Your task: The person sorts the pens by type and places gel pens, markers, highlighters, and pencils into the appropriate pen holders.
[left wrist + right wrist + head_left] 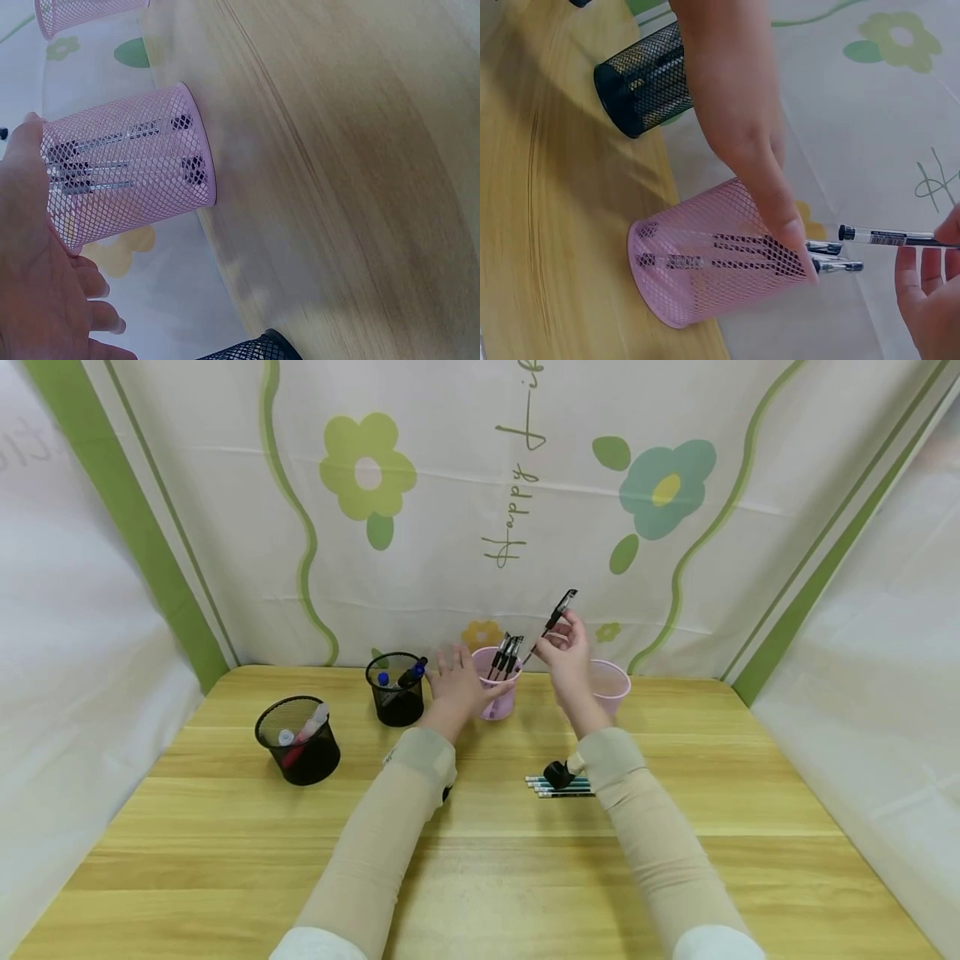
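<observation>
A pink mesh pen cup stands upright with several black capped gel pens in it, cap ends above the rim. My left hand rests against this cup, its straight thumb along the near side of the rim and its fingers spread at the left. Another gel pen is pinched between the thumb and fingers of my right hand, to the right of the cup. That pen slants, with its capped end up and its lower end close by the rim; in the right wrist view, its clear barrel points toward the cup's opening.
A second pink cup stands behind my right wrist. Several pencils lie side by side under the right forearm. To the left are a black mesh holder with blue-capped pens and another black mesh holder with red and clear items.
</observation>
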The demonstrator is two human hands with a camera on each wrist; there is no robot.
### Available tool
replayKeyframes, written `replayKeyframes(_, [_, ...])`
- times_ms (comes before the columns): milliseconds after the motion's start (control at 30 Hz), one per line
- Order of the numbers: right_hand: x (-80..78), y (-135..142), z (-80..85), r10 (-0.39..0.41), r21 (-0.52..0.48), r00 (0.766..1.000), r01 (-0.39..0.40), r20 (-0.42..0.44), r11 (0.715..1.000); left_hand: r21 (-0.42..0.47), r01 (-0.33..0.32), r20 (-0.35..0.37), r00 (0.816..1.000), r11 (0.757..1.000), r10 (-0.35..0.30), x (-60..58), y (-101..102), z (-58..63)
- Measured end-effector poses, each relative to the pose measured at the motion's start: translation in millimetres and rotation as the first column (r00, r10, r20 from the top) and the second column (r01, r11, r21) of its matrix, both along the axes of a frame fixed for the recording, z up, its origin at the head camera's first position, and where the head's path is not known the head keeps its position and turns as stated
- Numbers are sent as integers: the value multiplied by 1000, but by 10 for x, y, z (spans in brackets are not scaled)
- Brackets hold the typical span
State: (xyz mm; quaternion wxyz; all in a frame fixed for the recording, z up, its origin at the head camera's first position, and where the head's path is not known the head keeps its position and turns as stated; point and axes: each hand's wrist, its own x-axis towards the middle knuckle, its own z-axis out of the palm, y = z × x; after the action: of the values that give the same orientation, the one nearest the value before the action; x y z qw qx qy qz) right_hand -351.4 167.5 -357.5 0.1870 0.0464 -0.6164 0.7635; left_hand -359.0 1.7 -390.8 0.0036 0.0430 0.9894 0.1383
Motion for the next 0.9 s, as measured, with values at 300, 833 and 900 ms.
replayKeyframes(300, [-89,-100,-168,-40,60,999,39,26,997,-9,-2,3,1000,1000,2,-16,5,-1])
replayKeyframes(833, [-81,-130,-335,-52,165,997,43,54,985,-24,-8,3,1000,1000,8,-34,14,-16])
replayKeyframes(900, [-93,-116,-352,-49,165,998,41,47,985,-27,-8,6,1000,1000,8,-37,10,-16])
